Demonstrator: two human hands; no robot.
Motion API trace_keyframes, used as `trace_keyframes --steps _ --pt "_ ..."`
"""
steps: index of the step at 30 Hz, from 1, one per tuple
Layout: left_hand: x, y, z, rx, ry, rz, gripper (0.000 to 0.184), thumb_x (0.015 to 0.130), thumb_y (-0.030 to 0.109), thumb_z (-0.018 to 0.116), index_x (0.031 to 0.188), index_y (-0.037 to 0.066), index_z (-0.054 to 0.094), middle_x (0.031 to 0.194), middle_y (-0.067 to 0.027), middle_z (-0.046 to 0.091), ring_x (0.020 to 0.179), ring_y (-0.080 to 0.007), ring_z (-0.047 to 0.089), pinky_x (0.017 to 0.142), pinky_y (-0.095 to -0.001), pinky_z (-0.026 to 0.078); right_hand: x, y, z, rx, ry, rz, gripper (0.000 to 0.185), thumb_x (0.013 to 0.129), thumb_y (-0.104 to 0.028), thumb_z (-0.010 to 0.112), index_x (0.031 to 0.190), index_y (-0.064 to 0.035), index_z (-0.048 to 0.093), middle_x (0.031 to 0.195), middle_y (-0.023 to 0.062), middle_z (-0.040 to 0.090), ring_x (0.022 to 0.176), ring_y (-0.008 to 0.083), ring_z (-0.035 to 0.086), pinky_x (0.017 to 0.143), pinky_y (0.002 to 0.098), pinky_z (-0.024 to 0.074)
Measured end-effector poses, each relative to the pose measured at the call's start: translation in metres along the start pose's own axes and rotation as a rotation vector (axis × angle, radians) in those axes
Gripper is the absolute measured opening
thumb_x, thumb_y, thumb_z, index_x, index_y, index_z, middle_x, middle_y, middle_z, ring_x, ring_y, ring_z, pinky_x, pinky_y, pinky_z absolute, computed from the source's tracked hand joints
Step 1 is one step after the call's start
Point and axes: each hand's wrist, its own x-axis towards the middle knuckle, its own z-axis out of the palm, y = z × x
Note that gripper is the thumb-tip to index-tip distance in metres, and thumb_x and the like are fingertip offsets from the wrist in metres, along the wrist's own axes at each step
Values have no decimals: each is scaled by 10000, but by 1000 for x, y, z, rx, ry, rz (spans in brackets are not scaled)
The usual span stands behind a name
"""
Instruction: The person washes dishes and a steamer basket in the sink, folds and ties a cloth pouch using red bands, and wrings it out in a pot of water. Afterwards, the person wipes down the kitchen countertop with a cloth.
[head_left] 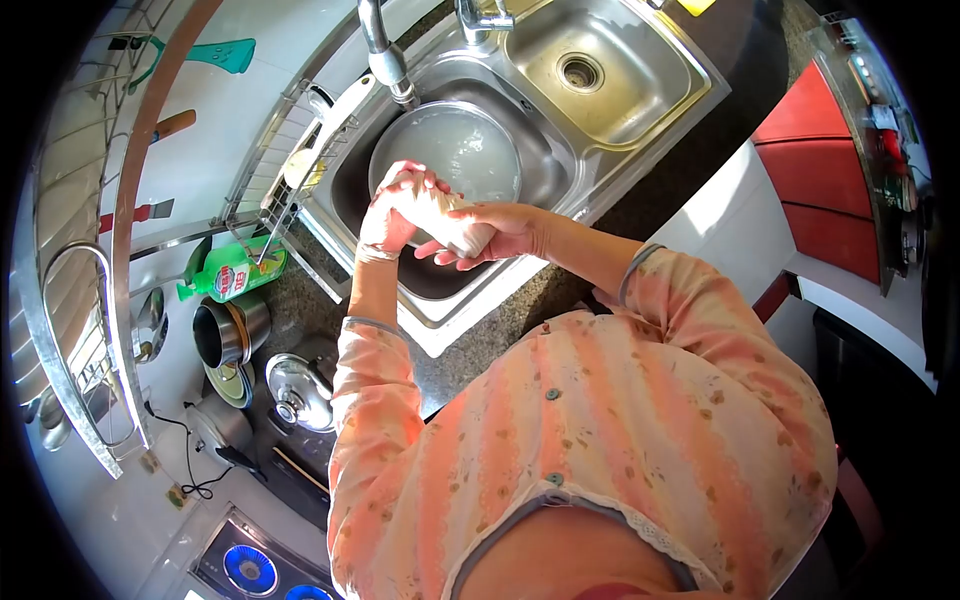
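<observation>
The left hand [392, 207] is gripping, fingers curled, the upper-left end of a slanting pale bundle [438, 217]; the right hand [508, 231] is clasping its lower-right end.

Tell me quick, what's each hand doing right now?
Left hand: closed around one end of the white bundle.
Right hand: holding the bundle's other end, thumb on top, fingers beneath.

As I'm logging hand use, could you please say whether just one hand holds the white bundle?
No, the left hand and right hand both hold the white bundle.
</observation>
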Motion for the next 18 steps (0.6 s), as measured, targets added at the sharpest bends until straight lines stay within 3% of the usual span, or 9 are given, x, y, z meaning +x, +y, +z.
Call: trace_keyframes --steps 1,2,5,7,8,13,16,18 --pt "4 0 -4 50 -8 -33 233 837 213 581 1006 62 522 901 -103 548 948 -313 566 910 -523 457 -2 1 2 45 80 21 444 841 -244 690 1183 -64 469 1128 157 600 852 193 635 624 279 531" --pt "5 -1 -7 100 -14 -67 216 854 216 578 993 58 526 873 -93 548 907 -302 575 906 -526 456 0 2 -1 48 82 20 444 841 -244 690 1183 -64 469 1128 157 600 852 193 635 624 279 531" --pt "12 -3 -8 243 100 -122 177 890 177 576 980 28 545 833 -71 550 828 -239 592 818 -428 496 7 0 2 -252 308 33 310 769 -169 733 1000 -83 545 840 30 580 654 129 541 504 246 425" --pt "18 -7 -3 379 226 -154 174 895 158 598 966 0 580 791 -56 555 760 -183 597 708 -323 498 11 -1 -2 -360 393 53 314 752 -165 738 986 -81 546 806 24 579 633 126 539 494 247 424" --pt "20 -10 -1 380 230 -156 174 895 158 598 966 0 580 791 -56 555 760 -183 597 708 -323 498 14 -2 -5 -470 481 74 318 734 -160 743 971 -80 547 772 17 578 612 122 537 484 249 423" --pt "37 -32 -4 629 520 -84 232 879 213 629 869 -18 619 673 -40 540 633 -156 577 611 -292 486 26 5 -22 -722 680 67 391 664 -189 768 962 -47 558 690 31 573 587 124 569 477 285 461" --pt "43 -48 -10 682 678 15 266 876 231 613 788 -19 596 609 -48 521 559 -160 558 530 -301 472 37 17 -42 -808 731 -62 461 642 -231 766 995 -24 552 744 82 624 647 192 631 548 352 508" --pt "44 -56 -11 549 818 123 309 909 236 558 747 -27 586 565 -59 517 468 -161 533 459 -301 453 43 23 -52 -1239 904 -193 501 657 -271 738 1033 -8 535 806 146 655 732 290 663 657 395 525"
